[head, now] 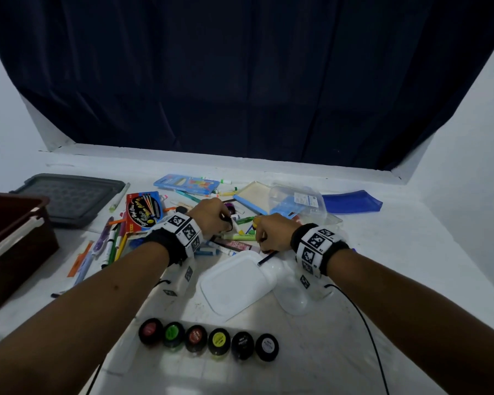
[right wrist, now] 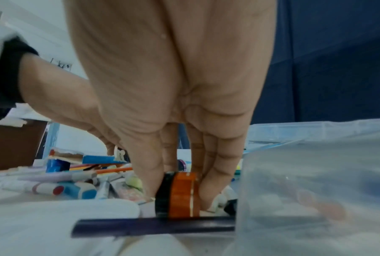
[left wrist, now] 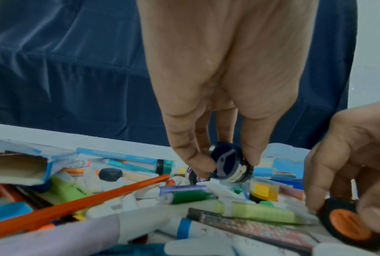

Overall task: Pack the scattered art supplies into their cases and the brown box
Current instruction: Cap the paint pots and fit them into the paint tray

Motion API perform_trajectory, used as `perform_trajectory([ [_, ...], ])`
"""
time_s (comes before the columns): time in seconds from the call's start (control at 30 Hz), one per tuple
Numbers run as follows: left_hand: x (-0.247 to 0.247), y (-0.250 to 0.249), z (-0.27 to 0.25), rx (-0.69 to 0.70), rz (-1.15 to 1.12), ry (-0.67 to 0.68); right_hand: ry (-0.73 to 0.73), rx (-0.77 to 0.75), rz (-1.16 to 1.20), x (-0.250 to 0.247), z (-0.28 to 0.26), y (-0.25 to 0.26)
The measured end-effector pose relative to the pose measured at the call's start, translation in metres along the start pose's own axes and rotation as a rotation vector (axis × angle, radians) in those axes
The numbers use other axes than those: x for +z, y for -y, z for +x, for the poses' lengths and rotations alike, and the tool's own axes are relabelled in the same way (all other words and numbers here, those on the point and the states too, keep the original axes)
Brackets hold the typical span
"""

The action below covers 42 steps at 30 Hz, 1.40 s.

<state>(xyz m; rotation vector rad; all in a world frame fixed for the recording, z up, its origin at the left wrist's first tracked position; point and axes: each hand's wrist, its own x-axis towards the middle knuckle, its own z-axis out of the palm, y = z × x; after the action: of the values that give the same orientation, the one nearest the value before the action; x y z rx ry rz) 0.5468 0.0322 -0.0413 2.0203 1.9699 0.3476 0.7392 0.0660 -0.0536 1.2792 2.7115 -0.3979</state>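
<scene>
Left hand (left wrist: 217, 86) pinches blue jar (left wrist: 230, 163); right hand (right wrist: 173, 86) grips orange jar (right wrist: 180, 195)

Glossy dark plastic pot (left wrist: 229, 163) showing at centre frame, translucent plastic tub (right wrist: 316, 181) lower right, matt dark cloth curtain (head: 240, 81) hanging across the top.

Dark blue paint pot (left wrist: 229, 163), black-lidded, tilted on edge above pile, pinched at fingertips. Orange paint pot (right wrist: 180, 195), black ribbed lid, lying on side, touching dark pencil (right wrist: 154, 226). Six black-lidded paint pots (head: 208, 339) upright in row at near table edge. Markers, pencils, tubes (head: 234, 238) heaped mid-table. Brown box (head: 15, 246) open, far left. Clear plastic case (head: 300, 201) behind heap.
</scene>
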Motion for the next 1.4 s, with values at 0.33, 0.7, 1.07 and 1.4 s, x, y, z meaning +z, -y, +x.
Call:
perform_trajectory([
  [0.33, -0.009, -0.018, -0.067, 0.054, -0.223, -0.068, -0.269, -0.049, 0.476, -0.008, -0.085, 0.017],
  [0.7, -0.018, -0.004, -0.156, 0.033, -0.446, -0.091, -0.387, 0.066, 0.830, 0.033, -0.132, 0.066],
  [1.07, -0.009, 0.044, -0.228, -0.024, -0.681, -0.275, -0.447, 0.127, 0.922, 0.070, -0.152, 0.142],
  [1.4, 0.011, 0.075, -0.261, 0.043, -0.439, -0.059, -0.455, 0.194, 0.721, 0.105, -0.158, 0.211],
])
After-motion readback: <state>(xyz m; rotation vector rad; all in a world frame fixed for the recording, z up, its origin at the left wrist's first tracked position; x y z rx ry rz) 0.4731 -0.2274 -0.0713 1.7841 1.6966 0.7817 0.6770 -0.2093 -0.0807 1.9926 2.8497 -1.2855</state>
